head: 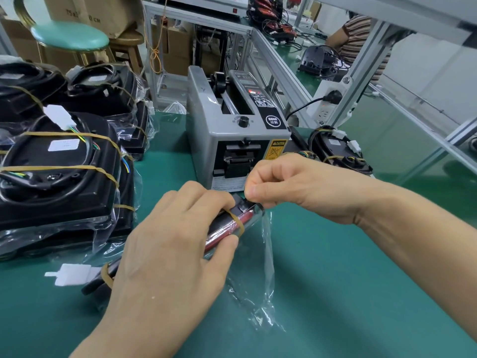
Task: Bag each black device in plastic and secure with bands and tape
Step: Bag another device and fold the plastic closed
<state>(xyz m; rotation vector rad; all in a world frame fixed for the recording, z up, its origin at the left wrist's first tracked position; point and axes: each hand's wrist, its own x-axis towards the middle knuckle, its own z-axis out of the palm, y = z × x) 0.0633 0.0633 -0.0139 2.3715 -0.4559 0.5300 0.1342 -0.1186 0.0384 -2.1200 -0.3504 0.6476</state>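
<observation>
Hands (206, 223) grip banded black device (227, 223) | crinkled clear plastic (265, 254) | green mat (335, 280)

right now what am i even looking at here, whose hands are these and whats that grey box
This is one picture from a camera worn on a person's head, looking down at a green workbench. The left hand grips a black device wrapped in rubber bands. The right hand pinches something at its top end, apparently tape. A clear plastic bag trails beneath it. The grey box looks like a tape dispenser. At left sit finished devices, bagged and banded.
</observation>
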